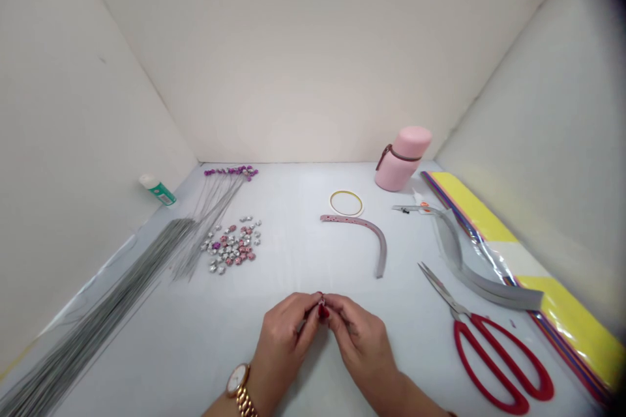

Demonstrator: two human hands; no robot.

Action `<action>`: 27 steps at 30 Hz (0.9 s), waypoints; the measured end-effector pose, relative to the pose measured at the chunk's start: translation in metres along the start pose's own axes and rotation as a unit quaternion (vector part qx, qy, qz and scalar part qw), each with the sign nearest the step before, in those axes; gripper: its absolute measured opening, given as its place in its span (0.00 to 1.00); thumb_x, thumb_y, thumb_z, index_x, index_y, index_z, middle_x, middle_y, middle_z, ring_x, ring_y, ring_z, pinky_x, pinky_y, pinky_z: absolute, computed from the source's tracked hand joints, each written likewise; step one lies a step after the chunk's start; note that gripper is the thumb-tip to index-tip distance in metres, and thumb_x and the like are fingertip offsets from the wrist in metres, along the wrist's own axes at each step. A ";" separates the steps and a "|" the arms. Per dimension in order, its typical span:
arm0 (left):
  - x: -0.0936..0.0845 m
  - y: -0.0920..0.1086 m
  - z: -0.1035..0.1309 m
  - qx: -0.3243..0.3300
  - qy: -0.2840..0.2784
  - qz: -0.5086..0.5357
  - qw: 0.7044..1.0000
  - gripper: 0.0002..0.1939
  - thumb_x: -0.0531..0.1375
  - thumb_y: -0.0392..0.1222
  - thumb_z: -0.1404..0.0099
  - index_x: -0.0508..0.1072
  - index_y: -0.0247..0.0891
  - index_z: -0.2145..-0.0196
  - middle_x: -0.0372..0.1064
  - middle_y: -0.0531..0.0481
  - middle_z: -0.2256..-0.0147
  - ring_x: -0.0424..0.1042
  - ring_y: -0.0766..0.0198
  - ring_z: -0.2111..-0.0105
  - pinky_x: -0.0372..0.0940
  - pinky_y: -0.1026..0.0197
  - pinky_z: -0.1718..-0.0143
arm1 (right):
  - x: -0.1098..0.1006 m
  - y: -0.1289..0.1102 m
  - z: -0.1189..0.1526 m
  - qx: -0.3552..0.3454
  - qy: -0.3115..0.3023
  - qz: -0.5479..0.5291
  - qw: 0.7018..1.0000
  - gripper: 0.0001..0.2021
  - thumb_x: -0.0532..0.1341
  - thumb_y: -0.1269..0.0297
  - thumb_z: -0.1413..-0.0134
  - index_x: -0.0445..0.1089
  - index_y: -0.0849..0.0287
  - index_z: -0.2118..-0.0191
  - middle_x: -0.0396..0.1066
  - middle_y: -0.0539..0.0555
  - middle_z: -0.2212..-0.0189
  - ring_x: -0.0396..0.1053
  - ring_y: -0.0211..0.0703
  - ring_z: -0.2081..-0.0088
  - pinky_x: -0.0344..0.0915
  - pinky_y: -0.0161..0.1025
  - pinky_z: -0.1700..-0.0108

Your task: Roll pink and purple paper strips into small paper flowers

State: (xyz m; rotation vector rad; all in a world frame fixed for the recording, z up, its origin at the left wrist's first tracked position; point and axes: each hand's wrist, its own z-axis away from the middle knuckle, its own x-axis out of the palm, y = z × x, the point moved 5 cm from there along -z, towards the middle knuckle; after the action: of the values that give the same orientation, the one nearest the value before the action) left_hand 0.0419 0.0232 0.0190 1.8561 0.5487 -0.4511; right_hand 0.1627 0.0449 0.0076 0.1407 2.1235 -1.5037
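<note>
At the front middle of the table, my left hand [289,329] and my right hand [360,332] meet, fingertips and thumbs pinched together. Between them is a small pinkish paper piece [321,301], mostly covered by the fingers; its exact shape cannot be made out. Beyond the hands lies a curved bundle of pink paper strips [374,232]. To the left is a scatter of small silver and pink folded stars [233,246], with a purple one among them. Large red-handled scissors [460,309] rest to the right, blades slightly apart.
Grey wires [117,300] stretch along the left side, near purple-tipped stems [232,171] and a green glue stick [159,190]. A tape ring [346,193] and a pink flask [402,159] stand farther back. Grey strips [489,290] and coloured sheets [562,300] line the right.
</note>
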 end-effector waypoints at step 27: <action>-0.004 -0.006 -0.004 -0.077 0.005 0.122 0.990 0.09 0.54 0.33 0.40 0.73 0.38 0.64 0.72 0.49 0.68 0.71 0.65 0.68 0.65 0.65 0.66 | -0.001 0.011 0.000 0.093 0.005 -0.153 0.984 0.10 0.54 0.65 0.46 0.71 0.58 0.61 0.74 0.55 0.70 0.71 0.41 0.71 0.71 0.37 0.67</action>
State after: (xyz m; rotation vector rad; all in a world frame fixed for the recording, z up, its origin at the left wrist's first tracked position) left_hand 0.0358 0.0283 0.0178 1.7502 0.3464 -0.2308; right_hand 0.1679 0.0491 -0.0013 -0.1166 2.0797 -1.8821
